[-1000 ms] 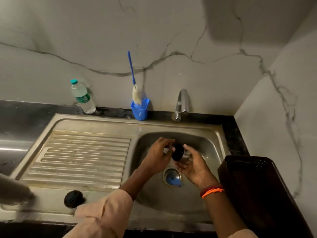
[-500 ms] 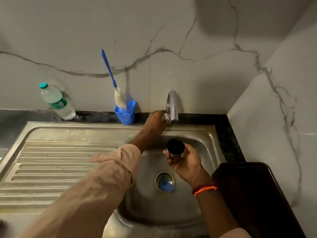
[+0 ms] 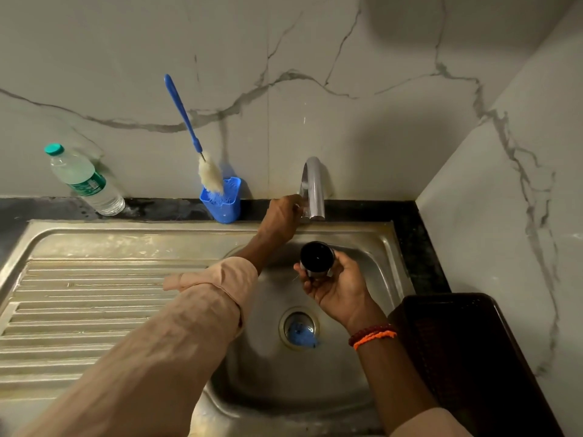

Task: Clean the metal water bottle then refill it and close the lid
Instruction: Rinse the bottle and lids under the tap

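From the head camera, the person stood at a steel sink set in a dark counter, with a marble wall behind it. The left hand was stretched out to the base of the chrome tap, and its fingers were curled at the small handle there; the handle itself was mostly hidden by the hand, so I could not tell how firmly it was gripped. The right hand was over the basin, palm up, with the fingers wrapped around the metal water bottle. The bottle was seen from above, so mainly its dark open mouth showed, just in front of and below the tap spout. No lid was on it. On the right wrist there were red and orange thread bracelets. In the bottom of the basin the drain had something blue in it. Behind the sink, a blue holder stood against the wall with a blue-handled bottle brush leaning in it. Further left, a clear plastic bottle with a green cap stood on the counter. A dark container was at the right of the basin.
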